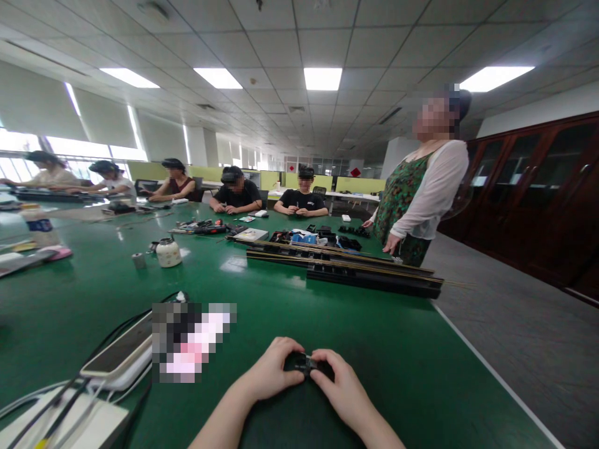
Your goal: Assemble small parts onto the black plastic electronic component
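Observation:
Near the front edge of the green table [388, 355], my left hand [274, 373] and my right hand [339, 383] meet around a small dark part [306, 364]. The thumb and fingers of my left hand close on its left side. My right hand pinches it from the right, between thumb and forefinger. The part looks black with a greyish piece at its middle; its finer shape is too small to tell. Both forearms come in from the bottom of the view.
Long black rails [374, 282] with thin brass-coloured rods lie across the table ahead. To the left are a phone [121, 349] with cables, a white box [65, 424] and a jar [169, 253]. A person [416, 187] stands at the right; several people sit beyond.

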A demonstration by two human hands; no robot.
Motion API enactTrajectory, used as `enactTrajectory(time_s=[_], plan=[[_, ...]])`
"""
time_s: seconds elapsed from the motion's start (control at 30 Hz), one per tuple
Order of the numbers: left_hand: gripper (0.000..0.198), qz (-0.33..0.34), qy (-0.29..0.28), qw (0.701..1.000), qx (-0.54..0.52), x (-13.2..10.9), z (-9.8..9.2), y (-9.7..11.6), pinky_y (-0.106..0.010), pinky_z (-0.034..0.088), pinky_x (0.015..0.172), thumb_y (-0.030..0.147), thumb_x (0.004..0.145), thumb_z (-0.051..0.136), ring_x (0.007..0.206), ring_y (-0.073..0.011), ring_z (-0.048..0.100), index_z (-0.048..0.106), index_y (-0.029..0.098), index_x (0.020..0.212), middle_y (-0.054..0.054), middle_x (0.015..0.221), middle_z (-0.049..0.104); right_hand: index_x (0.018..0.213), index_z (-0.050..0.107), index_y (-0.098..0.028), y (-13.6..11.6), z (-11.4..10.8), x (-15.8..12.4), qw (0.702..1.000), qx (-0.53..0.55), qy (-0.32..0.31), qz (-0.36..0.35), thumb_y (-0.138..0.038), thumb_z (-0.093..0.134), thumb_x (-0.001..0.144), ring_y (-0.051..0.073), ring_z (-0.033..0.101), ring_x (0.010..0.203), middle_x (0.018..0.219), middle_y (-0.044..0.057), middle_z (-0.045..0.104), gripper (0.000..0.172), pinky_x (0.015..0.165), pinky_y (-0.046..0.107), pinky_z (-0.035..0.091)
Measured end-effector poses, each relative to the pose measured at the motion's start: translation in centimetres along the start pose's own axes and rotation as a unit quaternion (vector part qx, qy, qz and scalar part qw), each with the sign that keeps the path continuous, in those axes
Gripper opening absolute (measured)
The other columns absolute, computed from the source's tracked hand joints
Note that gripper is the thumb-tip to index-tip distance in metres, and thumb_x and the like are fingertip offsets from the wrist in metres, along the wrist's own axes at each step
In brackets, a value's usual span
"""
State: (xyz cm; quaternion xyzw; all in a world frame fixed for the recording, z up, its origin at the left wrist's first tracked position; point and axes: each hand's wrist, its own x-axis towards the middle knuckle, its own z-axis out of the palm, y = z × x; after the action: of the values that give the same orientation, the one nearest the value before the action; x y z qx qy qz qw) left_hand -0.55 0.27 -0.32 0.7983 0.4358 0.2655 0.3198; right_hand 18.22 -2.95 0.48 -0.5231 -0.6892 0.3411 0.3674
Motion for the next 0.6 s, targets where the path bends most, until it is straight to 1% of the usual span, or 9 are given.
enactTrajectory(time_s=[0.13,0.3,0.43,0.6], plan=[[0.039,-0.004,-0.002,1.0,-0.003,0.0,-0.1,-0.1,-0.031,0.036,0.091,0.023,0.063,0.065,0.103,-0.0208,0.046,0.056,0.021,0.101,-0.004,0.105,0.054,0.089,0.061,-0.022,0.2,-0.1,0.2,0.998,0.053,0.01,0.028,-0.026,0.057,0.071,0.021,0.057,0.093,0.094,0.004,0.065,0.019,0.087,0.033,0.041],[0.04,-0.007,-0.004,1.0,-0.003,0.0,-0.2,0.0,-0.031,0.036,0.091,0.022,0.063,0.065,0.103,-0.0208,0.046,0.056,0.021,0.101,-0.003,0.105,0.054,0.088,0.062,-0.021,0.9,0.0,0.6,0.991,0.125,0.025,0.039,-0.031,0.059,0.07,0.021,0.06,0.088,0.088,0.003,0.067,0.02,0.083,0.032,0.043],[0.04,-0.015,-0.009,1.0,0.0,0.1,-0.2,0.2,-0.031,0.036,0.091,0.021,0.062,0.066,0.103,-0.0209,0.045,0.056,0.021,0.101,-0.004,0.105,0.055,0.086,0.062,-0.019,1.2,0.0,0.9,0.976,0.205,0.052,0.051,-0.032,0.065,0.066,0.021,0.061,0.084,0.084,0.004,0.068,0.024,0.08,0.033,0.045],[0.041,-0.016,-0.004,1.0,-0.005,0.0,-0.2,0.1,-0.03,0.036,0.091,0.021,0.062,0.067,0.103,-0.0204,0.045,0.057,0.02,0.101,-0.004,0.104,0.055,0.082,0.063,-0.019,0.7,-0.2,1.0,0.956,0.267,0.085,0.08,-0.037,0.072,0.058,0.022,0.063,0.082,0.081,0.005,0.07,0.031,0.078,0.034,0.047]])
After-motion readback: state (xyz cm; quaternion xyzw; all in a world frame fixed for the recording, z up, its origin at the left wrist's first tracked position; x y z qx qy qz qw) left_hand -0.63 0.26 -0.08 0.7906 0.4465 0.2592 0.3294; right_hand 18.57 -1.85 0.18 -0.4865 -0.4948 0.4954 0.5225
